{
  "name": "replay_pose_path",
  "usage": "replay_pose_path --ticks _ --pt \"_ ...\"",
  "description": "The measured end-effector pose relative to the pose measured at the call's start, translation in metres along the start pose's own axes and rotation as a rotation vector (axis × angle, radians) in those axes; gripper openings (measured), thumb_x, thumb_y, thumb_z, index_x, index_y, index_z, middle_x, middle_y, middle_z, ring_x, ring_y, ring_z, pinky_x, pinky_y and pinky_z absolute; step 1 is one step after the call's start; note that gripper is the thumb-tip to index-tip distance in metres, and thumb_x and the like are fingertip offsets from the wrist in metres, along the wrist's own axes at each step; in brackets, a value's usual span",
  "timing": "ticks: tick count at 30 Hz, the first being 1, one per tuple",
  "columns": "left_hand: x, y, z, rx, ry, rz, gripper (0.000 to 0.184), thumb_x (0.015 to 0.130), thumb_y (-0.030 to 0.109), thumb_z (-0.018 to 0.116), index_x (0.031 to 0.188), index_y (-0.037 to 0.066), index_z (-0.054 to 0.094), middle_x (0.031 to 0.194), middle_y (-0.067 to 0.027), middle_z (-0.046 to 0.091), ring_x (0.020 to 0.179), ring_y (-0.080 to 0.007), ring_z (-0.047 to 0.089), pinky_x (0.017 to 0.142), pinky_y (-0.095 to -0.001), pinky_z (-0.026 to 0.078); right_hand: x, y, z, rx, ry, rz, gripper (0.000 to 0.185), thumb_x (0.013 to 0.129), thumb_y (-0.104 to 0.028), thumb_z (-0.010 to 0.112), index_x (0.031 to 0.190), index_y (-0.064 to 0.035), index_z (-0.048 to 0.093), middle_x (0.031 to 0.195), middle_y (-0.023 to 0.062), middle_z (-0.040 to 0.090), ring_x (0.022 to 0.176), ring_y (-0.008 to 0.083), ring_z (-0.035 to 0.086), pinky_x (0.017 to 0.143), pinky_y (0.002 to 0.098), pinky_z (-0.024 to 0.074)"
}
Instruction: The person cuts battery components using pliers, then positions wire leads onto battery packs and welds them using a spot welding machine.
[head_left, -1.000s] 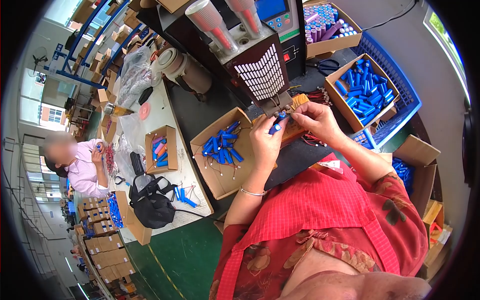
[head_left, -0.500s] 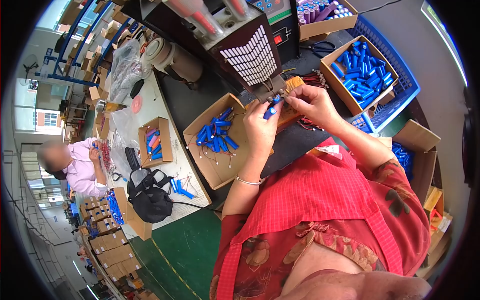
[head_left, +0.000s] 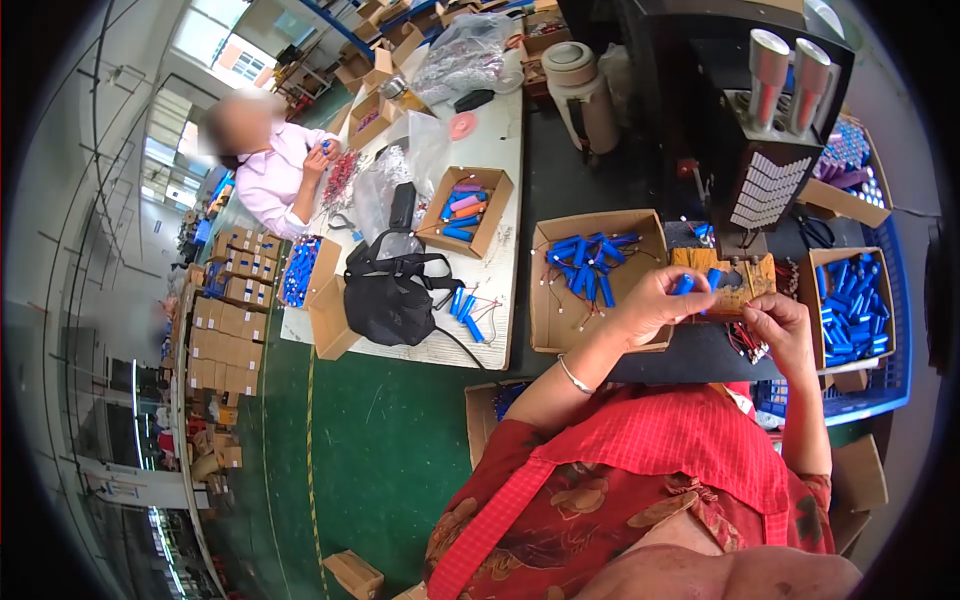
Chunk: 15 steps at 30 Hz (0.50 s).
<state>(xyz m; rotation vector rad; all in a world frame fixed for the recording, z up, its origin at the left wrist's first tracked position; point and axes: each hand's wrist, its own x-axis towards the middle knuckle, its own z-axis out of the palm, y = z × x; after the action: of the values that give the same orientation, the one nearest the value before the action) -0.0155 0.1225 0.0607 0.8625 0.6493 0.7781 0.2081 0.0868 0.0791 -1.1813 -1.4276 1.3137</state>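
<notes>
My left hand (head_left: 662, 303) has its fingers closed on a blue battery cell (head_left: 684, 285). A second blue cell (head_left: 713, 278) shows at its fingertips; whether the fingers grip this one too, I cannot tell. Close by on the right, my right hand (head_left: 785, 328) pinches something small, perhaps a wire end, too fine to make out. Both hands are at the front of a worn yellow wooden block (head_left: 757, 277). Above the block stands a black machine (head_left: 775, 185) with a white slotted panel. Red leads (head_left: 745, 343) with white plugs lie between my hands.
Wired blue cells lie in a cardboard box (head_left: 541, 330) on the left. On the right, a box (head_left: 858, 358) of blue cells sits in a blue basket (head_left: 900, 375). A flask (head_left: 583, 105) stands behind. A co-worker (head_left: 275, 180) sits across the white table (head_left: 495, 335), near a black bag (head_left: 392, 305).
My view has turned, so the scene sits tilted differently. My hands have come away from the machine's tip to the front of the wooden block, and they are farther apart.
</notes>
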Motion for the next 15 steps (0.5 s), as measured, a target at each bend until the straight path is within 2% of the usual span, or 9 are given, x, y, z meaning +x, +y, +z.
replay_pose_path --ticks 1,2,3,4,6,7,8,10,15 --pt "0.001 -0.002 0.002 0.076 0.038 0.060 0.019 0.075 0.010 0.069 0.086 0.007 0.054 0.074 0.0017 0.053 0.059 -0.0034 0.048 0.047 -0.0150 0.032 0.000 0.000 0.001 -0.067 0.027 0.006 0.013 0.081 -0.010 0.062 0.080 0.0025 0.062 0.063 -0.0015 0.056 0.056 0.0027 0.048 0.048 0.0179 0.0374" --pt "0.004 -0.005 0.008 0.237 0.148 0.175 0.020 0.076 0.008 0.068 0.086 0.008 0.052 0.074 0.0007 0.054 0.061 -0.0038 0.049 0.048 -0.0154 0.036 0.001 -0.004 0.004 -0.112 0.059 -0.012 0.016 0.081 -0.013 0.063 0.080 0.0031 0.062 0.061 -0.0016 0.056 0.057 0.0032 0.049 0.048 0.0189 0.0382" --pt "0.007 -0.001 0.014 0.374 0.213 0.181 0.024 0.076 0.006 0.067 0.094 0.007 0.051 0.077 -0.0006 0.056 0.064 -0.0046 0.052 0.051 -0.0161 0.041 0.003 0.001 0.005 -0.139 0.092 -0.058 0.018 0.082 -0.014 0.062 0.081 0.0034 0.063 0.063 -0.0001 0.058 0.058 0.0046 0.051 0.050 0.0206 0.0405" --pt "0.013 -0.007 0.016 0.343 0.223 0.239 0.030 0.077 0.003 0.065 0.103 0.004 0.049 0.085 -0.0027 0.061 0.066 -0.0051 0.054 0.055 -0.0170 0.045 0.005 0.003 0.004 -0.133 0.082 -0.058 0.019 0.082 -0.016 0.062 0.083 0.0035 0.063 0.066 0.0019 0.059 0.061 0.0060 0.052 0.053 0.0220 0.0423" --pt "0.023 -0.016 0.010 0.600 0.206 0.305 0.028 0.080 0.003 0.062 0.108 0.000 0.054 0.091 -0.0042 0.064 0.067 -0.0042 0.055 0.058 -0.0171 0.045 0.009 0.000 0.005 -0.133 0.120 -0.061 0.020 0.083 -0.017 0.061 0.084 0.0025 0.063 0.067 0.0031 0.060 0.062 0.0070 0.054 0.055 0.0229 0.0431" --pt "0.028 -0.022 0.011 0.626 0.271 0.387 0.023 0.078 0.011 0.065 0.097 -0.002 0.061 0.072 -0.0022 0.063 0.060 -0.0047 0.054 0.056 -0.0198 0.045 0.012 -0.001 0.004 -0.122 0.124 -0.060 0.021 0.083 -0.019 0.061 0.085 0.0021 0.063 0.065 0.0015 0.058 0.061 0.0052 0.051 0.053 0.0224 0.0415" --pt "0.033 -0.023 0.012 0.703 0.287 0.419 0.019 0.078 0.011 0.065 0.093 -0.001 0.062 0.065 -0.0036 0.061 0.058 -0.0049 0.054 0.052 -0.0221 0.044 0.014 0.002 0.004 -0.077 0.116 0.021 0.022 0.084 -0.020 0.061 0.085 0.0016 0.064 0.063 -0.0007 0.055 0.059 0.0035 0.047 0.051 0.0219 0.0395" --pt "0.037 -0.020 0.015 0.800 0.285 0.443 0.014 0.078 0.011 0.064 0.087 0.000 0.062 0.062 -0.0065 0.060 0.056 -0.0063 0.054 0.049 -0.0242 0.042 0.018 0.003 0.003 -0.088 0.106 0.071 0.022 0.084 -0.021 0.061 0.086 0.0009 0.064 0.062 -0.0024 0.052 0.058 0.0027 0.044 0.050 0.0214 0.0378" --pt "0.042 -0.021 0.016 0.885 0.287 0.525 0.011 0.078 0.010 0.063 0.081 -0.001 0.060 0.060 -0.0097 0.059 0.049 -0.0100 0.052 0.047 -0.0267 0.040 0.022 0.000 0.002 -0.123 0.068 0.054 0.020 0.082 -0.018 0.062 0.086 0.0011 0.064 0.066 0.0031 0.060 0.062 0.0047 0.052 0.056 0.0239 0.0438"
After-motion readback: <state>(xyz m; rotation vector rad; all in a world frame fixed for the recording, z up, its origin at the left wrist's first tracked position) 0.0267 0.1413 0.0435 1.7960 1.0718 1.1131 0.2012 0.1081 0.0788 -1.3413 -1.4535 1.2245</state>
